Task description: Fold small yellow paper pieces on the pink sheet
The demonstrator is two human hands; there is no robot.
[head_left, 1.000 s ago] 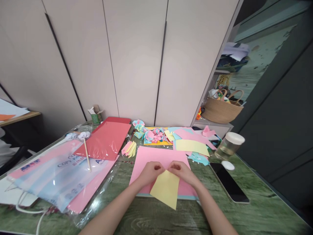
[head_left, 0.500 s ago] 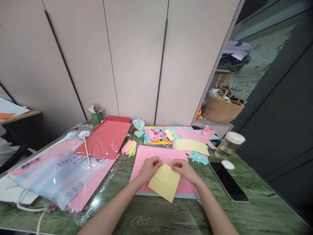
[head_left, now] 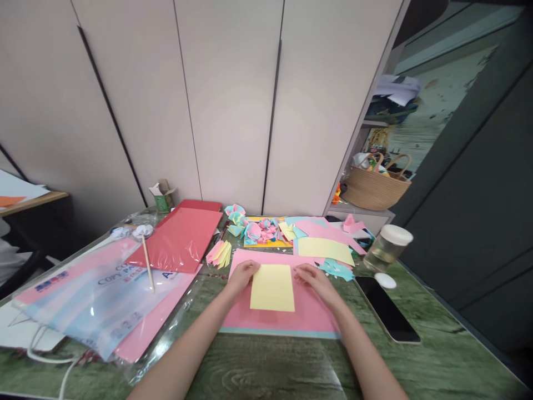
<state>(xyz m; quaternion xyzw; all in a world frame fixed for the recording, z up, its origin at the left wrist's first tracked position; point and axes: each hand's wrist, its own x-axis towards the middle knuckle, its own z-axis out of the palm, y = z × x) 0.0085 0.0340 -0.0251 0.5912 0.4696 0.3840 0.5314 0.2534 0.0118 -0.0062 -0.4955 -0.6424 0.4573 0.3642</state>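
sheet over paper stack, phone right

1 head view | looks forward and down | table near (cabinet doors beyond)

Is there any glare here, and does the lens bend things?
Head view: white glare streaks the clear plastic; head view: a soft sheen shows on the red packet; head view: the yellow sheet looks evenly lit; head view: seams between cabinet doors lean variously, perhaps wide-lens distortion.

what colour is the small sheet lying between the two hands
The small sheet is pale yellow, with no visible pattern; the head view shows it best.
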